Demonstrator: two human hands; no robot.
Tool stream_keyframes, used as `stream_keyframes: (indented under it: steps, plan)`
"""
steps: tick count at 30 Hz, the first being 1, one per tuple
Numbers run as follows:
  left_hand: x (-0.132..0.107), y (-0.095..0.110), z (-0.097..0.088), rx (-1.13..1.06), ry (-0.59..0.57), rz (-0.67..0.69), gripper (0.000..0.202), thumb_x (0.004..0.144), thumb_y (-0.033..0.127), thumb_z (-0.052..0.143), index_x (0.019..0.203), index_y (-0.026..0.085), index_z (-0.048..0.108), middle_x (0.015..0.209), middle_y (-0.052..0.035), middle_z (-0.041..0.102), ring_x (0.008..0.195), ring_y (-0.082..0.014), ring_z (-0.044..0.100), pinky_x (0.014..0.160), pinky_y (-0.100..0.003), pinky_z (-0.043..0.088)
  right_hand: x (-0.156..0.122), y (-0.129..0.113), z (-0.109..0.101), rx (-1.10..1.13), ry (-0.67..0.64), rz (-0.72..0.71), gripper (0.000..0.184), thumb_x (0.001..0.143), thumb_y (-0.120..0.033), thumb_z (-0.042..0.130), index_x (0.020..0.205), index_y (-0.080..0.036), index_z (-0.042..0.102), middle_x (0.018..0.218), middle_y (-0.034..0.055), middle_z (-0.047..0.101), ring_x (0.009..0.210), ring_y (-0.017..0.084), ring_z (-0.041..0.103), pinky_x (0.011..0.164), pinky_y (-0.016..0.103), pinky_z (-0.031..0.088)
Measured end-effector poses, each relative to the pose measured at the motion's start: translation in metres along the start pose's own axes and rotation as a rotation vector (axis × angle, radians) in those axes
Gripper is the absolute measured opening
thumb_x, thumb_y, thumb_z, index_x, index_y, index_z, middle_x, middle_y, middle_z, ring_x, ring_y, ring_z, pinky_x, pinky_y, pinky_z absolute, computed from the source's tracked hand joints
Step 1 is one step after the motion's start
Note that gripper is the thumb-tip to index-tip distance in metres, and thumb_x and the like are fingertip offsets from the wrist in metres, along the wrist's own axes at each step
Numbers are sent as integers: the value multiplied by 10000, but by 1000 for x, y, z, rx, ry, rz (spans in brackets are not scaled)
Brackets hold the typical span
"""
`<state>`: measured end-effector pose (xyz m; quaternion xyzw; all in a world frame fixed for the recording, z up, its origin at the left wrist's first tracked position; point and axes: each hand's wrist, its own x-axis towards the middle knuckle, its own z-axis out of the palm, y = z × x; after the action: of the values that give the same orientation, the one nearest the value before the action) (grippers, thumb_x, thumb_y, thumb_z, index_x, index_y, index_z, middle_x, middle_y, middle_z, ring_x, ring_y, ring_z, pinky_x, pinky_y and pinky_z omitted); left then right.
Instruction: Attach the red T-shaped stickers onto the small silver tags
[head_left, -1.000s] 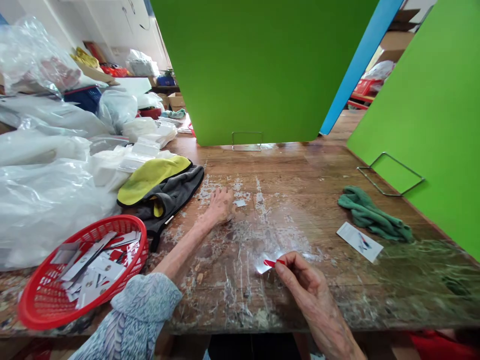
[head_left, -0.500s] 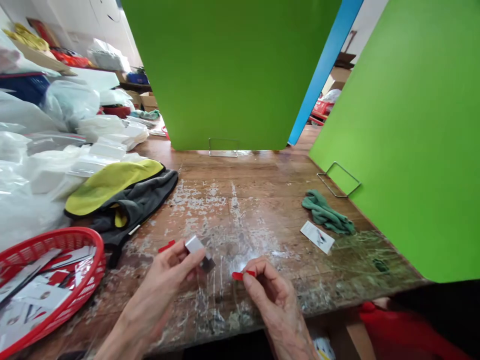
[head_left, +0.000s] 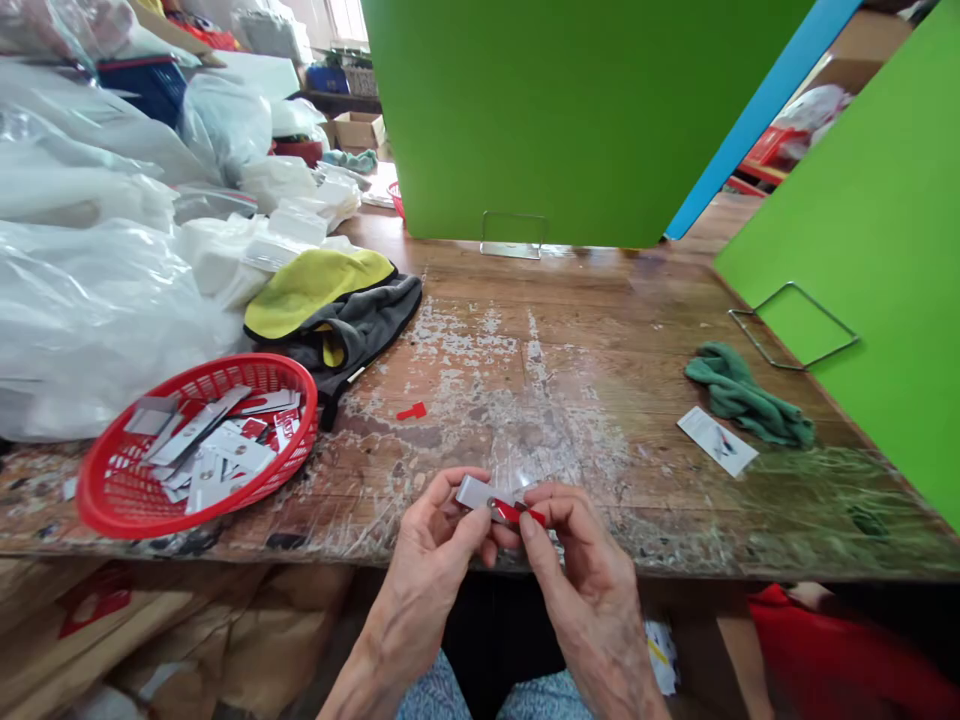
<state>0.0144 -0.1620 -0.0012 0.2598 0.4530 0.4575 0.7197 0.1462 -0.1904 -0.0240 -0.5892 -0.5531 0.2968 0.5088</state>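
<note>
My left hand [head_left: 442, 535] pinches a small whitish-grey folded sleeve [head_left: 474, 492] between thumb and fingers, above the table's front edge. In my right hand [head_left: 581, 550] is a small red plastic piece [head_left: 514, 512], gripped by thumb and forefinger. The red piece lies against the right end of the sleeve; whether it is inside cannot be made out. Another red piece [head_left: 411, 411], with a narrow stem and wider end, lies on the table ahead of my left hand.
A red basket [head_left: 304, 440] at left holds several white and grey sleeves and red pieces. Behind it are a yellow-grey cloth [head_left: 322, 290] and plastic bags [head_left: 97, 310]. At right lie a printed card [head_left: 718, 441] and a green cloth [head_left: 750, 395]. Green panels [head_left: 525, 120] stand behind.
My hands have come together, bringing the red piece against the sleeve. The view has shifted left and down, showing more of the basket and the table's front edge.
</note>
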Motion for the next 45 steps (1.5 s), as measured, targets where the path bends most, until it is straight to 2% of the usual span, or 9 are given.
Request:
stream_keyframes:
  steps: [3,11,17,25,32,45]
  plan:
    - [0,-4,-1,8,-5,6,407,764,303,776,1085,178,560,680,10,710,558,-90,596,591,-200,469,-2,0,2,-40,19,-15,148,947,-218,556,811,-239,608,1002,43,618,946,196,636,790,330,547]
    - [-2,-6,0,45,0,62,252,765,242,730,951,181,571,701,20,709,558,-87,635,592,-195,522,-4,0,2,-113,4,-68,135,949,-189,555,833,-231,609,1003,58,616,908,192,659,751,337,577]
    - [-2,-6,-2,15,-10,58,242,755,219,736,935,187,579,671,35,700,542,-79,630,585,-188,532,-6,2,0,-131,-53,-73,97,957,-182,562,888,-237,603,1057,69,600,976,207,646,811,374,591]
    - [1,-10,-6,-2,-20,66,280,741,259,765,943,186,585,673,17,710,547,-101,645,576,-211,548,-3,0,0,-205,-57,-135,102,956,-166,569,898,-247,592,1024,37,614,983,177,637,830,319,547]
    - [-1,-6,-3,-18,-13,51,271,729,234,765,920,179,581,664,26,707,538,-81,638,578,-187,546,-2,-1,2,-221,-70,-135,104,959,-156,567,901,-242,584,1018,31,611,980,157,634,820,281,526]
    - [-1,-6,-5,-10,-11,72,230,738,198,726,919,174,585,645,29,704,532,-83,649,569,-177,554,0,-3,2,-228,-86,-140,105,952,-156,572,886,-235,594,990,42,631,944,169,650,787,290,540]
